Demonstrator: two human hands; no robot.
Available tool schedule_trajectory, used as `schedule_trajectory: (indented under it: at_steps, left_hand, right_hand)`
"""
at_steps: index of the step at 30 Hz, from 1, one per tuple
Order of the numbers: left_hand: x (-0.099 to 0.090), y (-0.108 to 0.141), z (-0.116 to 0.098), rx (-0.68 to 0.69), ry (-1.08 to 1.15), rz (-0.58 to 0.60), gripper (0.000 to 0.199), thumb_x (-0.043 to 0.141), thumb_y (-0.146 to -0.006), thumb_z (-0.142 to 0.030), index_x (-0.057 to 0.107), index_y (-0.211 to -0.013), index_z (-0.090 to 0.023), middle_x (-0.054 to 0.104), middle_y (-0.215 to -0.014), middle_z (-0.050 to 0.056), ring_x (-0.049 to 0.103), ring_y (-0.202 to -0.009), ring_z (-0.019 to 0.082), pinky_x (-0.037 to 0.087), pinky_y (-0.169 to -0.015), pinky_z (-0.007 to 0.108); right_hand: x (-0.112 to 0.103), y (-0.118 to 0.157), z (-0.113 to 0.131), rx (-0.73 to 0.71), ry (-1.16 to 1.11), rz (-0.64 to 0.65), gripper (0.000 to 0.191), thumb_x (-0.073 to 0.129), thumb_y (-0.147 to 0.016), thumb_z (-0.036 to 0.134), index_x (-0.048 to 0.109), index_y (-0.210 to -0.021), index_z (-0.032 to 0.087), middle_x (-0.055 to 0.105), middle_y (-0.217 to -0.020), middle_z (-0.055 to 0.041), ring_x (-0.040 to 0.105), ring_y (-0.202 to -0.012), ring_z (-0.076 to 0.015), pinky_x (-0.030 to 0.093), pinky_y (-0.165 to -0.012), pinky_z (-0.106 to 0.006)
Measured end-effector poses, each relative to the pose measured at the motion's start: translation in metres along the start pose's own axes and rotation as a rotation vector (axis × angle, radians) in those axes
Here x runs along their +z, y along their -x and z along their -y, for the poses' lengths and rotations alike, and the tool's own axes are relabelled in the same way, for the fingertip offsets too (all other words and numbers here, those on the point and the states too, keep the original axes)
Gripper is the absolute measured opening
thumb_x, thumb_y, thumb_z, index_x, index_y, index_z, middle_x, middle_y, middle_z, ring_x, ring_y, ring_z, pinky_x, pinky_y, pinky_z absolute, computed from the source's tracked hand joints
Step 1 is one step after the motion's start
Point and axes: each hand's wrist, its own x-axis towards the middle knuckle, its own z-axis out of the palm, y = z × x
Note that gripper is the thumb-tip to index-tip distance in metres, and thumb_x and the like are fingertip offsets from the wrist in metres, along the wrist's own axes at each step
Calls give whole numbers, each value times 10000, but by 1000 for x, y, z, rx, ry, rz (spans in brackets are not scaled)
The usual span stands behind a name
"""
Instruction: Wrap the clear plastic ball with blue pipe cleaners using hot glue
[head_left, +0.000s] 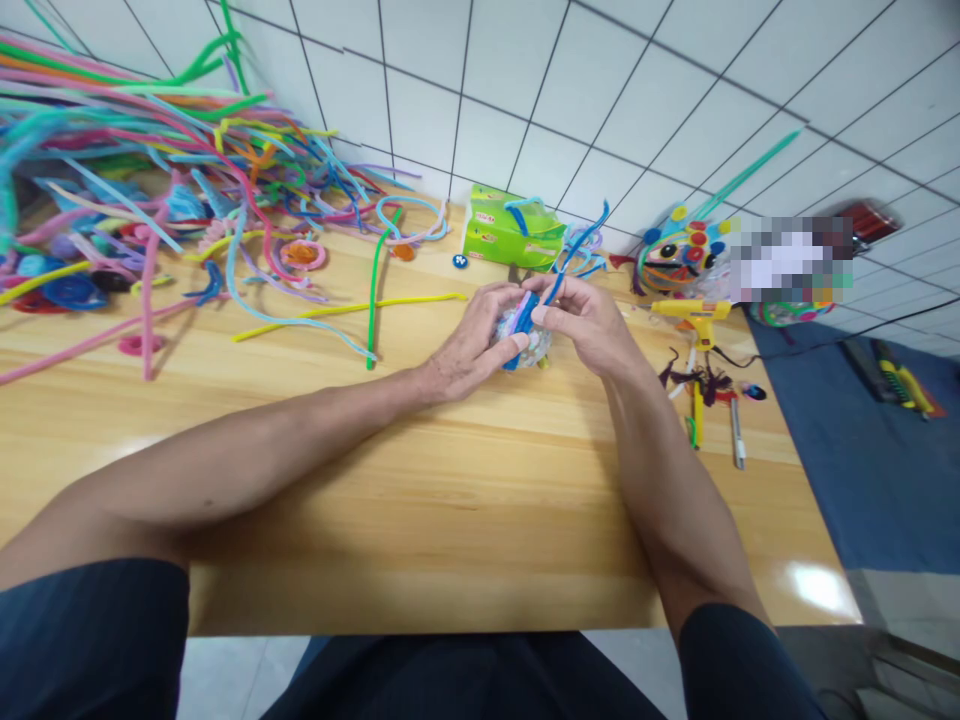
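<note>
Near the middle of the table, my left hand [476,345] wraps round the left side of a small clear, bumpy object [534,350] with blue and purple pipe cleaners across it. On its right side, my right hand [581,318] pinches a blue pipe cleaner [581,240] between thumb and fingers. The free end of that pipe cleaner rises above the hand towards the wall. Both hands touch the object, and their fingers partly hide it.
Colourful pipe cleaners [150,240] pile up at the left. Behind my hands stands a green box [510,230]. A yellow glue gun [694,315], a utility knife [739,435] and a decorated craft piece [675,255] are at the right, near the table edge.
</note>
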Motion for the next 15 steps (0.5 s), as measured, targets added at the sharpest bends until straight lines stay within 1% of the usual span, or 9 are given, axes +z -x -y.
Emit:
schedule_trajectory:
  at_steps: [4,7,11,15]
  left_hand:
    - [3,0,2,-9,0,-23,559,553,-1108,-598,452,-1571,-301,549,-1582,168,522,-1515,353,440,-1297,642]
    - [4,0,4,12,5,-31,563,557,-1109,-581,448,-1580,-292,550,-1579,167,521,-1517,361,432,-1298,636]
    - [4,1,5,32,-16,-27,552,548,-1123,-543,434,-1591,-273,537,-1587,174,511,-1525,355,427,-1302,616]
    - [4,2,5,53,-28,-27,558,543,-1127,-545,420,-1606,-286,524,-1598,170,493,-1539,343,424,-1306,610]
  right_hand:
    - [-1,0,-1,4,-52,-24,344,955,-746,443,794,-974,242,804,-1094,-20,734,-977,-204,606,-944,-374]
    - [0,-1,-5,-5,-60,-43,331,956,-743,443,789,-948,244,807,-1124,-23,742,-1007,-211,606,-977,-388]
    - [2,-2,-9,-30,-34,-50,322,946,-763,461,784,-938,245,808,-1121,-29,744,-1017,-218,607,-979,-389]
    - [4,-2,-9,-49,-15,-62,315,932,-776,463,797,-966,251,805,-1065,-20,734,-975,-210,610,-929,-365]
